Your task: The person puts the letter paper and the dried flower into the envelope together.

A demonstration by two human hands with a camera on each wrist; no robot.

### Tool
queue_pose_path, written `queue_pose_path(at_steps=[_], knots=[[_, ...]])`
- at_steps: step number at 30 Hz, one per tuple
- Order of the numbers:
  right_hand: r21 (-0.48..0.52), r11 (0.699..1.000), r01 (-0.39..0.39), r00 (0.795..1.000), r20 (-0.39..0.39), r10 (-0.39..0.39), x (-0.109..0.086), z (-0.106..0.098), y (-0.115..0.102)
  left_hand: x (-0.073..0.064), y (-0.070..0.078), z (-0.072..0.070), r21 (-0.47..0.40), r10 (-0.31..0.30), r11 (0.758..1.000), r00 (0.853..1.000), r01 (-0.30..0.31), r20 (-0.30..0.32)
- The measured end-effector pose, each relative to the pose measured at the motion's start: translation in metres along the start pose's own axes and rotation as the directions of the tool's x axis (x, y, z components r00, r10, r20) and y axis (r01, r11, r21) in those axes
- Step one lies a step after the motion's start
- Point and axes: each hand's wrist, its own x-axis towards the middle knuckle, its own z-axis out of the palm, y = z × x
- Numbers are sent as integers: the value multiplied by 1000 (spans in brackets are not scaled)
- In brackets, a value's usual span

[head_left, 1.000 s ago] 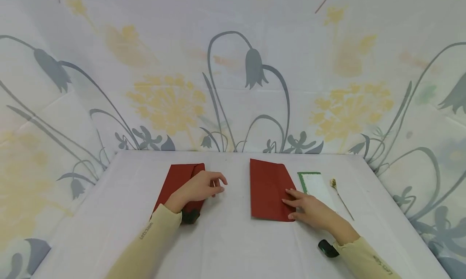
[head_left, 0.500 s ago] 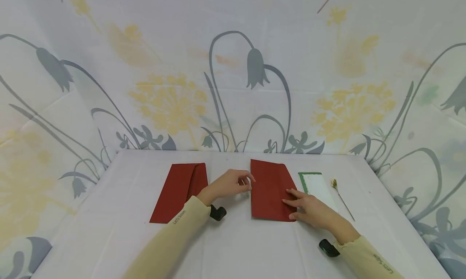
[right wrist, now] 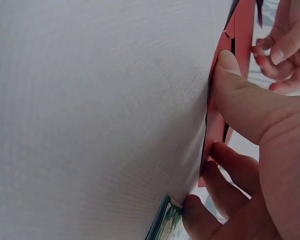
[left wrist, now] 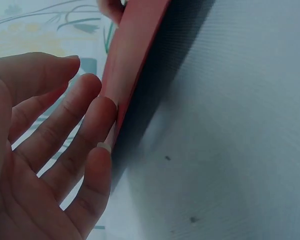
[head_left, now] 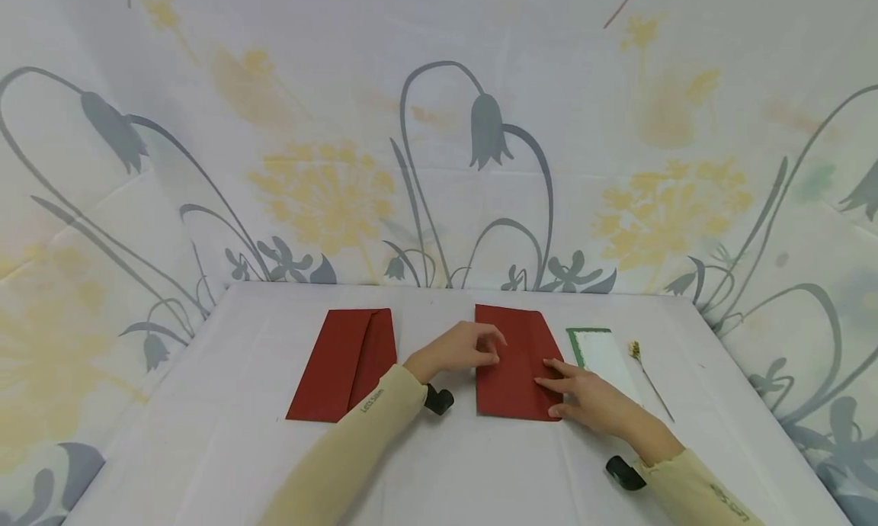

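Observation:
A red paper envelope (head_left: 507, 395) lies on the white-covered table in front of me. My right hand (head_left: 591, 400) rests along its right edge with spread fingers; in the right wrist view the thumb (right wrist: 229, 62) lies on the red paper. Over the envelope's left part hovers my left hand (head_left: 458, 351), its fingers loosely bent and nothing between them. The left wrist view shows its fingertips close to the envelope's side (left wrist: 132, 40). Farther left lies a second red envelope (head_left: 329, 366) with a folded flap, partly covered by the left sleeve.
To the right, a white card (head_left: 604, 351) with a green border lies partly behind the right hand. Beside it is a dried flower (head_left: 635, 351) on a thin stem. A flower-printed cloth (head_left: 439, 168) hangs behind the table (head_left: 480, 473).
My left hand has moved right, from above the left envelope to over the left part of the other one. The right hand has stayed on that envelope's right edge.

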Motion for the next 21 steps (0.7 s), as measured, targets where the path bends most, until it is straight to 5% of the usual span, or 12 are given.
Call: queue_pose_path(at_steps=[11, 21], knots=[[-28, 1000, 6, 1000, 12, -5, -1, -2, -5, 5, -1, 7, 37, -40, 999, 996, 37, 80], [-62, 998, 20, 999, 41, -18, 3, -1, -2, 26, 5, 9, 189, -83, 980, 988, 57, 130]])
